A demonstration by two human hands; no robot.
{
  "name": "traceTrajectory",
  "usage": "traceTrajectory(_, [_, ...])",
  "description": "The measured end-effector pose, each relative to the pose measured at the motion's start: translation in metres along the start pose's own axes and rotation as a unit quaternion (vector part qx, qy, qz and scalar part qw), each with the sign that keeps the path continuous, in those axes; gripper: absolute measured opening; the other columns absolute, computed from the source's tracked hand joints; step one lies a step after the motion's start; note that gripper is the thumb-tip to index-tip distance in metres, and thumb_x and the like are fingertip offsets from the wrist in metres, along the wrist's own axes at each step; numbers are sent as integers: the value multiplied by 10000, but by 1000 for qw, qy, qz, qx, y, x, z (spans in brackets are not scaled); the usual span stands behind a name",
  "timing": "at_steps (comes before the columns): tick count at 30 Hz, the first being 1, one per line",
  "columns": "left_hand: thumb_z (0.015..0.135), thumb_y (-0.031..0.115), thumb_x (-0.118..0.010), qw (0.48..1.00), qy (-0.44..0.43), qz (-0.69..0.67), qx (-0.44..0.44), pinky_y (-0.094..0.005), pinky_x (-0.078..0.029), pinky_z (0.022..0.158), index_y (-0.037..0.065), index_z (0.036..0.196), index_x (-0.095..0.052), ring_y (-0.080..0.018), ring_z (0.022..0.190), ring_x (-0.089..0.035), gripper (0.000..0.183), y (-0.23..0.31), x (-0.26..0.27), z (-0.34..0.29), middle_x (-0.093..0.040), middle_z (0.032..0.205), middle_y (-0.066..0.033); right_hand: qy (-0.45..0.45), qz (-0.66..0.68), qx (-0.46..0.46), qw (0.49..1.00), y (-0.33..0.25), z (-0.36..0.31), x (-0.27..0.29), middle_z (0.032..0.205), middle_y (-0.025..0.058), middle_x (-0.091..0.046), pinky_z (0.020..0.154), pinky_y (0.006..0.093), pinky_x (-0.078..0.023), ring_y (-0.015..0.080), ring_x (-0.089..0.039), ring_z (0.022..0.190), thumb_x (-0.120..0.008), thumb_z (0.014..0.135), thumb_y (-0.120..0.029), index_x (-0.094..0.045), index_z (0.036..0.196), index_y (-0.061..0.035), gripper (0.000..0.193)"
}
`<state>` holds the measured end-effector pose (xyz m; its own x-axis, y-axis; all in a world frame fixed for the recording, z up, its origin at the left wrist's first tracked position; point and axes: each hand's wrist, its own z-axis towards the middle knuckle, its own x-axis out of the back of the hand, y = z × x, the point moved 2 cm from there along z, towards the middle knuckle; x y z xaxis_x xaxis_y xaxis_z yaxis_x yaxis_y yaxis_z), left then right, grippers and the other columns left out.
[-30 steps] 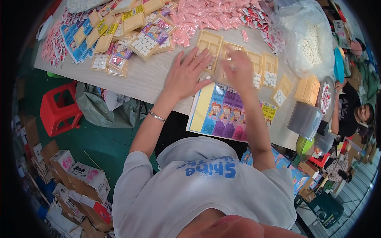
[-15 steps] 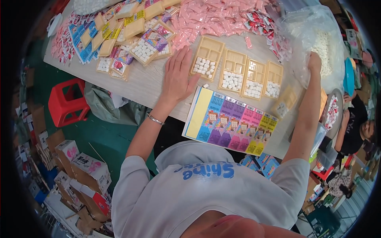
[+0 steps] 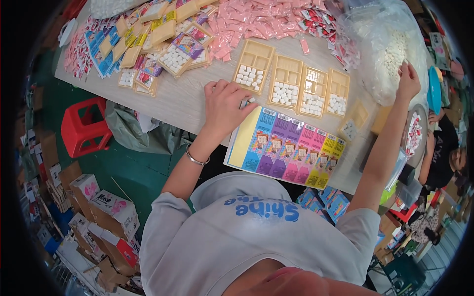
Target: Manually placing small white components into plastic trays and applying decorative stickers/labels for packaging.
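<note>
My left hand (image 3: 226, 106) rests on the table left of the trays, fingers curled, with a small white cube (image 3: 247, 102) between thumb and forefinger. Right of it stands a row of cream compartment trays: a large tray (image 3: 256, 53), a second tray (image 3: 288, 66), a third tray (image 3: 314, 79) and a narrow tray (image 3: 338, 79). White marshmallow-like cubes fill their near sections. My right hand (image 3: 409, 83) is raised at the edge of a clear plastic bag (image 3: 363, 47) of small white pieces (image 3: 392, 52). Its fingertips are bunched together; what they hold is too small to make out.
A colourful printed card sheet (image 3: 291, 148) lies at the table's near edge. Pink sachets (image 3: 256, 19) and packed trays (image 3: 175, 58) are heaped behind. A clear-lidded tray (image 3: 353, 123) sits at right, near a round tray (image 3: 417, 133). A red stool (image 3: 85, 126) stands left; a co-worker (image 3: 442, 158) is at right.
My left hand has drawn back from flat beside the large tray and curled round the white cube. My right hand has come out of the bag and moved slightly right.
</note>
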<state>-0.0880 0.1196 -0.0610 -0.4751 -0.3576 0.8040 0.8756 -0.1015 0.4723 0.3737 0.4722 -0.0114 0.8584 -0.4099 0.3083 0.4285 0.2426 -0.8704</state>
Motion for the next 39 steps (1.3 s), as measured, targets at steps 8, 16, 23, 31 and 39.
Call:
traceTrajectory(8, [776,228,-826,998,44,-33,-3,-426,-361,945,149,901,-768,-199,944,-595,159,-10,5,3,-681,882,17,-473,39,17,880,-156,-257,-144,948,15,-737,684,241,-536,71,-652,785,-710,937,-78,-757,1127,-57,197])
traceTrajectory(16, [796,225,-806,1000,19,-17,-2,-450,-363,994,160,1068,-750,-199,1018,-594,285,-27,13,10,-679,1033,17,-462,-173,181,851,-171,-319,-193,905,147,-716,683,366,-560,277,-708,762,-781,817,-89,-755,1023,-42,213])
traceTrajectory(23, [863,386,-744,994,-91,49,-23,-597,-253,1169,91,1446,-526,-289,1437,-374,689,-21,1,-14,-450,1547,-66,-389,-142,237,879,-160,-332,-194,871,106,-699,660,391,-550,291,-694,746,-783,825,-111,-765,1009,-63,191])
traceTrajectory(31, [879,529,-688,990,-131,47,-14,-632,-184,1198,58,1517,-447,-316,1532,-234,829,-16,0,-23,-335,1640,-68,-419,-132,199,876,-165,-328,-190,838,111,-678,640,366,-539,261,-678,710,-775,845,-103,-771,1055,-77,212])
traceTrajectory(39, [885,531,-681,986,-133,39,-98,-625,-178,1211,97,1523,-454,-283,1521,-275,805,-23,-6,-2,-395,1612,-41,-407,-92,167,893,-151,-324,-186,866,118,-699,626,340,-528,228,-668,665,-782,847,-79,-772,1052,-58,206])
